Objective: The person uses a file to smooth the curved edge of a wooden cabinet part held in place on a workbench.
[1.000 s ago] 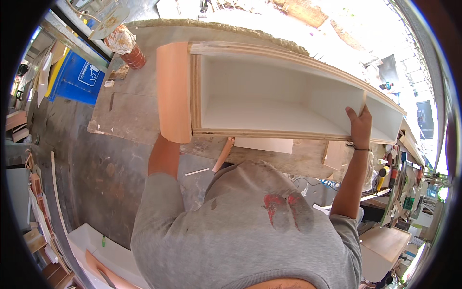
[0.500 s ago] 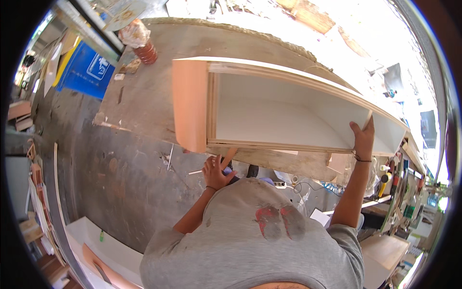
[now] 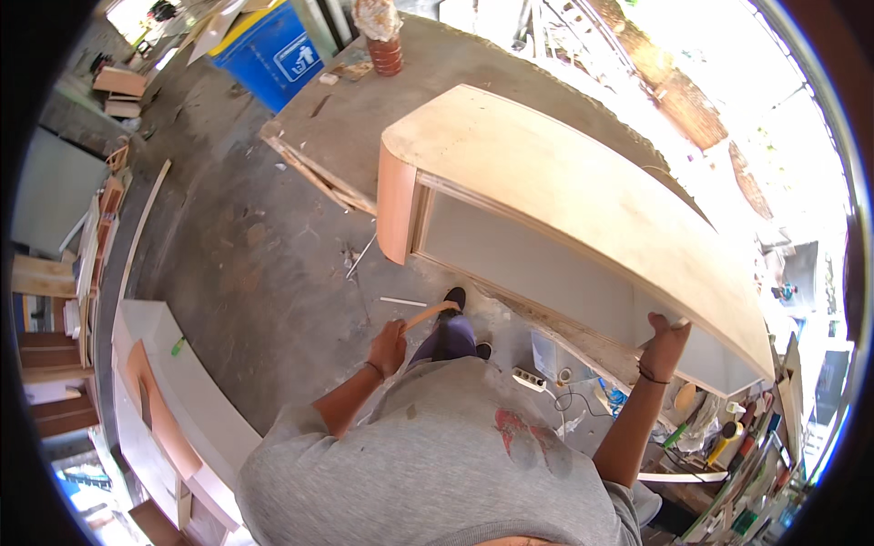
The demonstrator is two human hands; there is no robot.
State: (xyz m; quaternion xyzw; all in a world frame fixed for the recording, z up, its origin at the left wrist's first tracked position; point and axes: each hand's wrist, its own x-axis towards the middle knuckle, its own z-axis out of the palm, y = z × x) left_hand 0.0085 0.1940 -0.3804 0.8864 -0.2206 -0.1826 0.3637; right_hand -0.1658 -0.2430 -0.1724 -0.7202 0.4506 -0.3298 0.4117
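A long wooden cabinet [image 3: 564, 182] with a rounded end and a pale open inside lies across the workbench [image 3: 300, 127]. My right hand [image 3: 666, 348] is closed round the edge of the divider inside its right part, with the thumb on the inner side. Left of my body, my left hand [image 3: 389, 348] is wrapped round a light wooden stick [image 3: 428, 315]. The stick points away to the right, over my dark shoe, apart from the cabinet. Its far end is hard to make out against the shoe.
A red-brown container [image 3: 385, 56] stands on the bench's far left, near a blue bin [image 3: 273, 59]. At lower left lies a curved white panel piece [image 3: 191, 364]. A power strip [image 3: 528, 379], cables and loose tools lie at right. Thin strips lie on the floor.
The cabinet has tipped, so its broad upper panel now shows and its opening faces lower. My left hand has drawn away from its lower edge with the stick; my right hand keeps its hold.
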